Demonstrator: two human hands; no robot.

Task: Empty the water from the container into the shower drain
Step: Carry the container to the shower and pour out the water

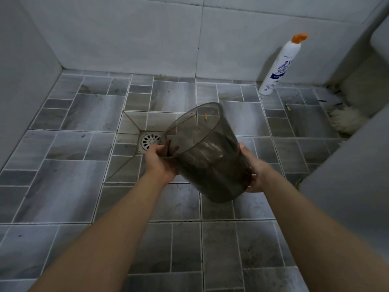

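Two bare forearms reach forward from the bottom of the view over the grey tiled floor (69, 199). Between them a smoky see-through container (207, 152) is held in the air, tilted so its open mouth faces away and to the left, toward the drain (150, 141). At the lower edge of the rim, the left hand (161, 163) grips with its fingers hooked over the lip into the mouth. Cupped under the base on the other side, the right hand (255, 175) has its thumb laid up along the wall. Through the tinted plastic I cannot tell how much water is inside. That round metal drain sits in a square recess of the floor, just beyond the left hand and below the rim. Against the far wall to the right stands a white bottle (279, 66) with an orange cap, well apart from the container.
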